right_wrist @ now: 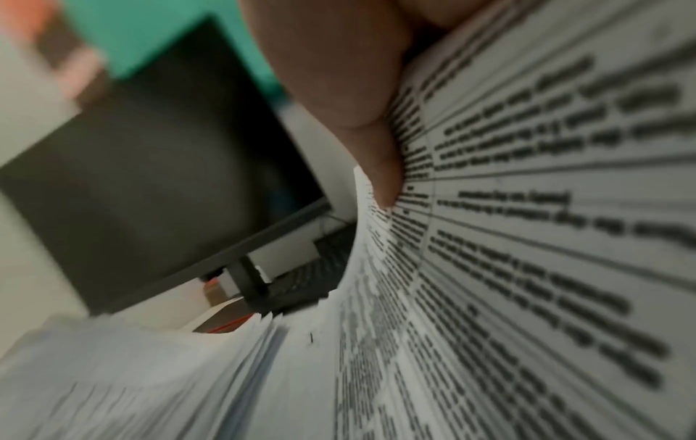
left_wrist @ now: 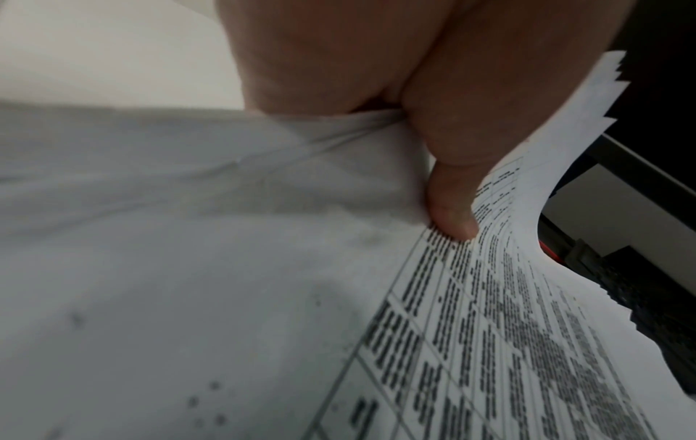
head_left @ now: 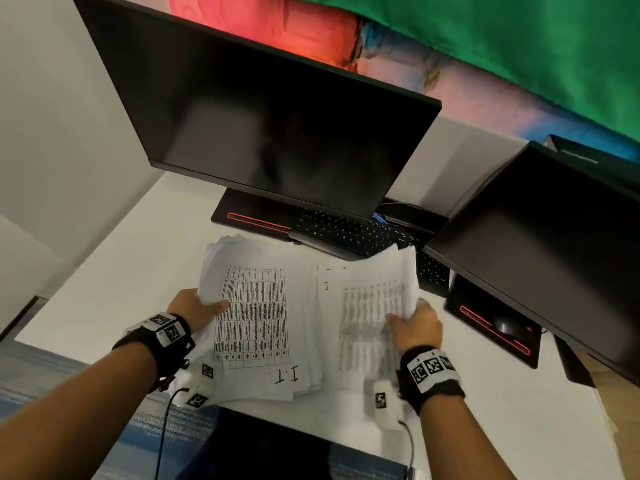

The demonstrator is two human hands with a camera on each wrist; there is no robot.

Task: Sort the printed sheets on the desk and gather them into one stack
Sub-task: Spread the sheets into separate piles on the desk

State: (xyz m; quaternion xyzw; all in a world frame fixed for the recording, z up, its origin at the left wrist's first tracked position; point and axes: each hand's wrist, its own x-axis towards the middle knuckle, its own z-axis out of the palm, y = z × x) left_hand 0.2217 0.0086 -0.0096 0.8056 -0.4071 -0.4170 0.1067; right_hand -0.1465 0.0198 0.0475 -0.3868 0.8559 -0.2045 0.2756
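A thick pile of printed sheets [head_left: 256,317] with dense tables lies on the white desk [head_left: 114,282] in front of me. My left hand [head_left: 199,308] grips its left edge, thumb on the top sheet [left_wrist: 489,342]. A second bundle of sheets [head_left: 367,306] leans up at the right, blurred. My right hand [head_left: 415,323] grips that bundle at its right edge, thumb pressed on the printed face [right_wrist: 527,238]. The two bundles overlap in the middle. The fingers under the paper are hidden.
A dark monitor [head_left: 263,126] stands right behind the sheets, with a black keyboard [head_left: 349,232] under its lower edge. A second dark monitor [head_left: 540,244] stands at the right, a mouse [head_left: 507,325] on its base. The desk's near edge [head_left: 311,431] is just below the pile.
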